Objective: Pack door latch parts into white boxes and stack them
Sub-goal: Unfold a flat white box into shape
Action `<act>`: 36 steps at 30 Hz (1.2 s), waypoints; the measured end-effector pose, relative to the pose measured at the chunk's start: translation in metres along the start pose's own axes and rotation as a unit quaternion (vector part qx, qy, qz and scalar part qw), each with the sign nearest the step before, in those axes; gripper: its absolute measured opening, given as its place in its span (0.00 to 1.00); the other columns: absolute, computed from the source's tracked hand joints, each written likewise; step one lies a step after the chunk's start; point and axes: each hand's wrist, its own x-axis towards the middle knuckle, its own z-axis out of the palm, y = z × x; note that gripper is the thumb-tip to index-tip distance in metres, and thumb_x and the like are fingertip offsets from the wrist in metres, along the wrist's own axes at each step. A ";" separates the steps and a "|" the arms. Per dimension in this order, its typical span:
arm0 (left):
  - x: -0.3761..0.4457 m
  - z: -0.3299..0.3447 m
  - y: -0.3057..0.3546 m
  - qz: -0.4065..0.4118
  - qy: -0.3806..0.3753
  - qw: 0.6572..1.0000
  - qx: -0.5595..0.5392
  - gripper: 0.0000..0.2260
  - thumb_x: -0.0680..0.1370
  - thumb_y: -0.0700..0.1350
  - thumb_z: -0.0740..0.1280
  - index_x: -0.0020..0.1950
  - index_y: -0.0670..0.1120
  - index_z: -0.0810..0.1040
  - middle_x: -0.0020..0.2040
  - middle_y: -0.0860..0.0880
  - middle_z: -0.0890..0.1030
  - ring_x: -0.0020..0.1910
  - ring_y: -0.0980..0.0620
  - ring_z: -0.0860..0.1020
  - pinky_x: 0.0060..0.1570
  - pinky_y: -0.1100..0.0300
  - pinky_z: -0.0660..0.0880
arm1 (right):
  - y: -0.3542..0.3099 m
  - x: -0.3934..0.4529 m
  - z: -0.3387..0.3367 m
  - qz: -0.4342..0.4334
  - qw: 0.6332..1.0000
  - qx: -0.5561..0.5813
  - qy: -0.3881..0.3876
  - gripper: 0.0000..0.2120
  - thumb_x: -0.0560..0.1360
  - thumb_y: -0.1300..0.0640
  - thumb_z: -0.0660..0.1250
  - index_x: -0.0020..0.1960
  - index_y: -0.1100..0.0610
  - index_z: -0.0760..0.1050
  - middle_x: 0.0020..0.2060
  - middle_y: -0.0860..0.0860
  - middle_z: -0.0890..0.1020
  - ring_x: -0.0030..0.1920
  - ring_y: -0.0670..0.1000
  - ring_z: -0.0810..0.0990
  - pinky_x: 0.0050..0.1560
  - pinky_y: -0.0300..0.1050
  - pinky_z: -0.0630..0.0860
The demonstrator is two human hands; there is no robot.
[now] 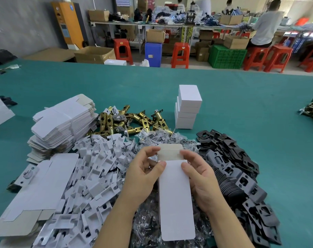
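The left hand (145,174) and right hand (199,178) pinch the white box (175,199) from both sides near its far end, likely steadying it to fold the open flap at 12 o'clock. The box is long, plain white, held over bagged parts. 4 stacked boxes (188,106) wait at 12 o'clock.
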 end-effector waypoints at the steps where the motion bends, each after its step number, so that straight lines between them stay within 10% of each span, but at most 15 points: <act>1: 0.001 0.000 0.001 0.004 0.000 1.000 -0.014 0.18 0.73 0.49 0.74 0.60 0.64 0.78 0.55 0.56 0.83 0.49 0.46 0.83 0.49 0.51 0.83 | 0.000 0.000 0.000 -0.006 1.000 0.006 -0.004 0.22 0.72 0.56 0.74 0.66 0.50 0.78 0.59 0.53 0.85 0.54 0.57 0.86 0.43 0.50 0.84; 12: 0.004 -0.005 -0.001 -0.014 -0.043 0.999 -0.015 0.23 0.72 0.52 0.75 0.62 0.73 0.76 0.60 0.55 0.84 0.57 0.52 0.82 0.54 0.54 0.82 | -0.002 0.000 0.001 0.031 0.998 0.018 -0.050 0.22 0.74 0.56 0.73 0.68 0.49 0.79 0.60 0.57 0.85 0.54 0.56 0.86 0.44 0.49 0.85; 27: 0.000 -0.009 0.001 -0.031 -0.082 0.996 0.036 0.13 0.71 0.54 0.76 0.54 0.55 0.82 0.48 0.48 0.85 0.48 0.44 0.84 0.48 0.43 0.84 | -0.004 -0.002 0.002 0.015 0.998 -0.013 -0.060 0.04 0.76 0.56 0.73 0.50 0.49 0.81 0.65 0.55 0.83 0.56 0.59 0.84 0.46 0.56 0.84; 36: 0.000 -0.008 0.004 -0.036 -0.068 0.997 0.029 0.10 0.73 0.48 0.77 0.53 0.57 0.84 0.49 0.48 0.86 0.48 0.46 0.85 0.48 0.44 0.84 | -0.007 -0.003 0.002 0.050 0.997 -0.012 -0.055 0.20 0.69 0.49 0.77 0.58 0.54 0.81 0.53 0.61 0.85 0.48 0.59 0.85 0.40 0.49 0.84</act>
